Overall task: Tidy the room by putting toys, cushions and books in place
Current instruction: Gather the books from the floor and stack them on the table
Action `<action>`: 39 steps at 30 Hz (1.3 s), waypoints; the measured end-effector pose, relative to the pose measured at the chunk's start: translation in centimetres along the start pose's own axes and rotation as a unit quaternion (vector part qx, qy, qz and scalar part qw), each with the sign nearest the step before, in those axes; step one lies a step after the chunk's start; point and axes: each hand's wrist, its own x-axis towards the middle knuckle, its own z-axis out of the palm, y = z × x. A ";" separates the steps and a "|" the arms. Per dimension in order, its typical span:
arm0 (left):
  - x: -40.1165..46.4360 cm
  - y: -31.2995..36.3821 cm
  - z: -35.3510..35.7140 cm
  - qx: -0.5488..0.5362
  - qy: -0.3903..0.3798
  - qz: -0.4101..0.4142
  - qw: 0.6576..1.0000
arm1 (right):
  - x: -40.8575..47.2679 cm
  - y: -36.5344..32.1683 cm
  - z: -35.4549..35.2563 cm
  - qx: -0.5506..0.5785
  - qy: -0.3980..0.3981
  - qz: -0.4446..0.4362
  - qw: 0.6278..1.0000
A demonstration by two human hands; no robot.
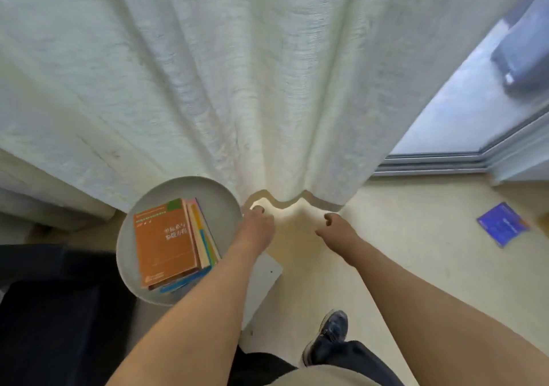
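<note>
Head view: left hand (258, 224) and right hand (335, 224) apart, loosely curled, holding nothing; book stack (170, 244) on round surface (219, 195); blue book (502, 224) on floor.

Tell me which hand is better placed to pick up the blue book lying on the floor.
Right, probably. The blue book lies on the floor off to the right, nearer the right hand, which seems to hold nothing. The left hand is by the round table with the stack of books, farther away.

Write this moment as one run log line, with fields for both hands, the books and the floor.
left hand: beside round table, empty | right hand: loosely curled, empty | stack of books: on table | blue book: on floor
</note>
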 end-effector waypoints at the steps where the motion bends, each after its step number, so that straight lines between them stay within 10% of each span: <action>1: -0.5 2.6 1.9 0.020 -0.017 0.018 1.000 | -0.6 1.9 -2.8 0.013 0.013 0.007 1.000; 13: -4.3 29.1 19.5 0.228 -0.132 0.258 0.930 | -6.6 21.3 -24.9 0.212 0.199 0.138 0.947; 39: 3.9 67.9 45.3 0.374 -0.246 0.325 0.833 | 4.1 36.5 -60.5 0.388 0.291 0.237 0.842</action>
